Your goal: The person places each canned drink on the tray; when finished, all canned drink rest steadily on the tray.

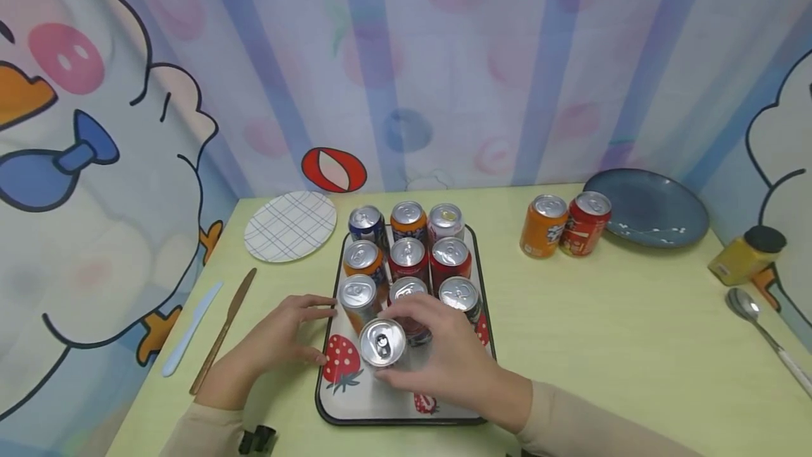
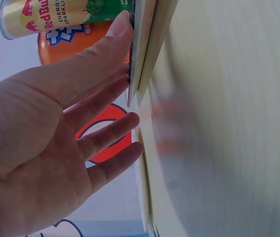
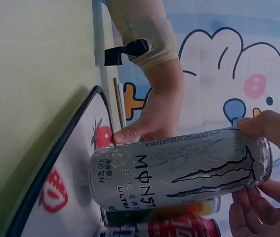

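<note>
My right hand (image 1: 453, 358) grips a tall white Monster can (image 3: 179, 170) near its top, thumb on one side and fingers on the other. In the right wrist view the can stands upright relative to the tray (image 1: 380, 407), its base close to the tray's surface. From the head view its silver lid (image 1: 383, 343) overlaps the front left of the tray. Several cans stand in rows behind it, including a Red Bull can (image 2: 56, 17) at the left. My left hand (image 1: 275, 337) lies at the tray's left edge, fingers extended, thumb and fingertips right at the rim.
An orange can (image 1: 543, 228) and a red can (image 1: 585, 226) stand at the back right beside a dark blue plate (image 1: 653, 206). Right edge: yellow bottle (image 1: 742, 258) and spoon (image 1: 764, 330). Left side: checkered plate (image 1: 290, 226), light blue knife (image 1: 192, 330), brown knife (image 1: 223, 330).
</note>
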`<action>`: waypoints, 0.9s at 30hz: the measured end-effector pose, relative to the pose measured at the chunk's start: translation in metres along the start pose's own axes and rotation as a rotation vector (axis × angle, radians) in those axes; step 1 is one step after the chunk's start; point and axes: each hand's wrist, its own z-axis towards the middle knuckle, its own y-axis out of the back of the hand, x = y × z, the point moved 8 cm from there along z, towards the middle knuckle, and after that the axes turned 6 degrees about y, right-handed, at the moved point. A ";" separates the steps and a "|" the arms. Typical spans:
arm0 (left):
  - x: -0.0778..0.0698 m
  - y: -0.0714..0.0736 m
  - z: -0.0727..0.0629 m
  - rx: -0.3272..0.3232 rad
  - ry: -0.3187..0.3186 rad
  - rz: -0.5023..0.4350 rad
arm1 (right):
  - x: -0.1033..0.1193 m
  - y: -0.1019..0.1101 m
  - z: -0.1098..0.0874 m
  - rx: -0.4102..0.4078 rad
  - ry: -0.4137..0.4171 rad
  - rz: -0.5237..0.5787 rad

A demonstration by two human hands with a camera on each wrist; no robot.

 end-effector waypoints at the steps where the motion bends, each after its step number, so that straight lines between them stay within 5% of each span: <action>1: 0.000 0.000 0.000 0.000 -0.005 -0.002 | 0.000 -0.004 0.002 0.005 -0.007 0.016; 7: -0.002 0.002 -0.001 -0.014 -0.058 0.013 | 0.000 -0.024 0.014 0.031 -0.027 0.086; 27: -0.006 0.003 -0.002 -0.019 -0.105 0.023 | -0.001 -0.037 0.013 0.095 0.002 -0.001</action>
